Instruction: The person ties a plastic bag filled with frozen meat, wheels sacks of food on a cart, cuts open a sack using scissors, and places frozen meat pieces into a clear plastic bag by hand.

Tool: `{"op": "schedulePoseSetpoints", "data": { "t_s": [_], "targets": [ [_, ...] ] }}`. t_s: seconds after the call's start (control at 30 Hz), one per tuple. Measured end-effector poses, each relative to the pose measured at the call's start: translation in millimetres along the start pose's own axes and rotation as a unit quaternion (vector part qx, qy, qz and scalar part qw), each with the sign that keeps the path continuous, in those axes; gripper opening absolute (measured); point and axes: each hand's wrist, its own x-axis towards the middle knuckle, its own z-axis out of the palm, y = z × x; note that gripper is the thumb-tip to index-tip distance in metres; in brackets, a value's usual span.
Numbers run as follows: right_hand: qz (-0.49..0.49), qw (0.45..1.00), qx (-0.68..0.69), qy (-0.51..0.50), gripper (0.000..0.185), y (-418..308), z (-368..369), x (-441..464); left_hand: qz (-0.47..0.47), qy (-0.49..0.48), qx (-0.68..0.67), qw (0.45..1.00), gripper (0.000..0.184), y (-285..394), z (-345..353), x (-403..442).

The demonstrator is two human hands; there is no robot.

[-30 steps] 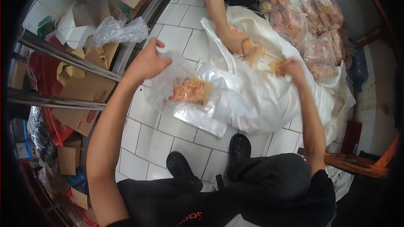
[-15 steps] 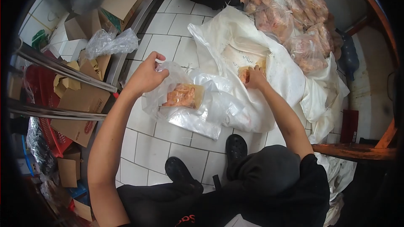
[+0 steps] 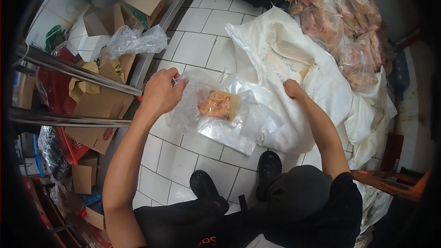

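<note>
At eleven o'clock my left hand (image 3: 164,90) pinches the clear bag (image 3: 183,111); at one, my right hand (image 3: 294,89) curls closed over the white sack (image 3: 321,96).

My left hand (image 3: 165,91) gripped the clear bag (image 3: 180,114) by its rim, on the left; the film hung loose and crumpled. I saw the packet (image 3: 218,105) through it, flat, with glossy orange pieces and a tan strip along its right side. Shiny clear plastic (image 3: 227,138) lay spread on the tiles, just near of the packet. To the right, the sack (image 3: 317,103) lay white, woven and wrinkled, its mouth agape, dark marks showing inside. My right hand (image 3: 294,89) was at that mouth, fingers curled; I couldn't tell what they held.
</note>
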Motion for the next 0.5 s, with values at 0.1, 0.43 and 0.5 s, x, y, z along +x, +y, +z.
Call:
{"op": "schedulePoseSetpoints", "data": {
  "t_s": [0.1, 0.43, 0.5],
  "targets": [
    [-0.074, 0.991, -0.036, 0.108, 0.039, -20, -23, -36, -0.164, -0.168, -0.168, 0.957, 0.029, 6, -13, 12],
    [-0.295, 0.899, -0.063, 0.318, 0.031, -159, -146, -209, -0.281, -0.236, -0.579, 0.728, 0.019, 32, -12, 25],
    [-0.311, 0.875, -0.049, 0.368, 0.031, -173, -164, -222, -0.273, -0.243, -0.568, 0.738, 0.021, 34, -12, 24]
  ]
}}
